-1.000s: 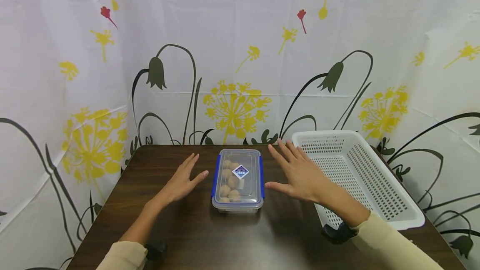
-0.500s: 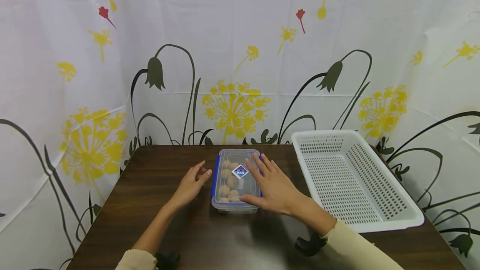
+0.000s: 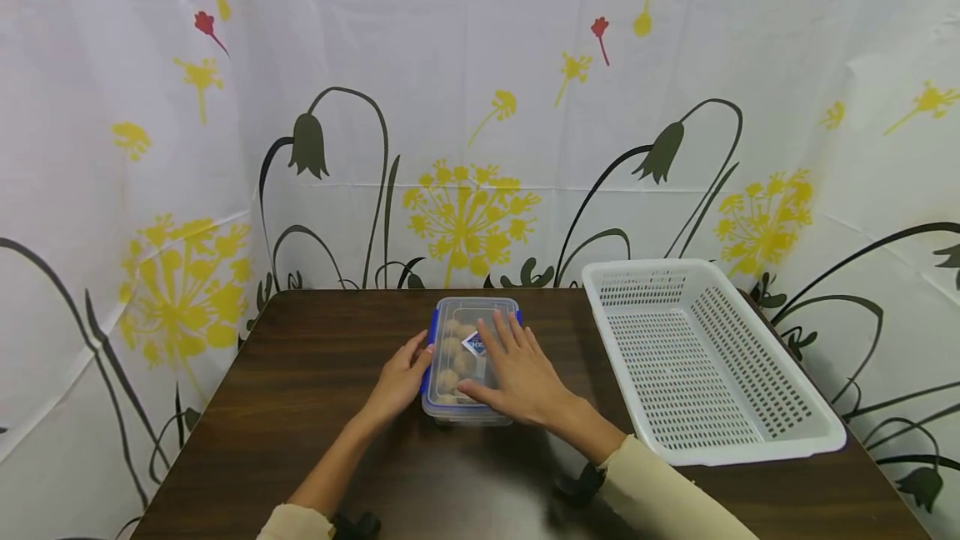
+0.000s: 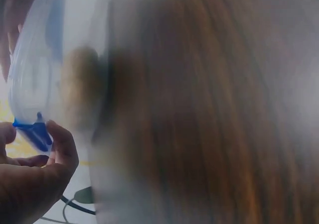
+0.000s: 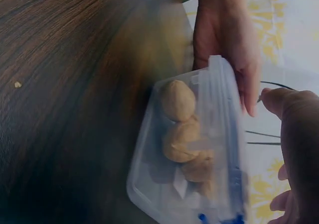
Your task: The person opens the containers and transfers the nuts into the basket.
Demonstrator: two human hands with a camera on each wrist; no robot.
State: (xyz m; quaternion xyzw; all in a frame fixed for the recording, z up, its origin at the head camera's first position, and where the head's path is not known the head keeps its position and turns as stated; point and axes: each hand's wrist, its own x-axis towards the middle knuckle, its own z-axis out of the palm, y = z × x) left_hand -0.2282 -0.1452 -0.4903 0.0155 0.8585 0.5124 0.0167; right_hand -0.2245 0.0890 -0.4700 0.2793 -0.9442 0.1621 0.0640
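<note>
A clear plastic food container [image 3: 467,417] with blue side clips stands on the dark table, its lid on. Through its walls show several tan, wrinkled walnuts [image 5: 179,142]. My left hand [image 3: 397,386] is at the container's left side. In the left wrist view its thumb and curled fingers pinch the blue clip [image 4: 36,135], which tilts outward from the wall. Over the right half of the lid, my right hand [image 3: 525,377] lies with fingers spread, partly covering the diamond-shaped label [image 3: 474,343]. The right-hand clip is mostly hidden beneath it.
A white perforated plastic basket [image 3: 750,450] stands on the table to the right of the container. Behind the table [image 3: 330,323] hangs a white curtain [image 3: 480,48] with flower prints. A small pale crumb [image 5: 18,84] lies on the wood.
My right hand has moved left from beside the basket to over the lid. The left hand has come right to the container's left clip, its fingers closing in. The container has stayed in place.
</note>
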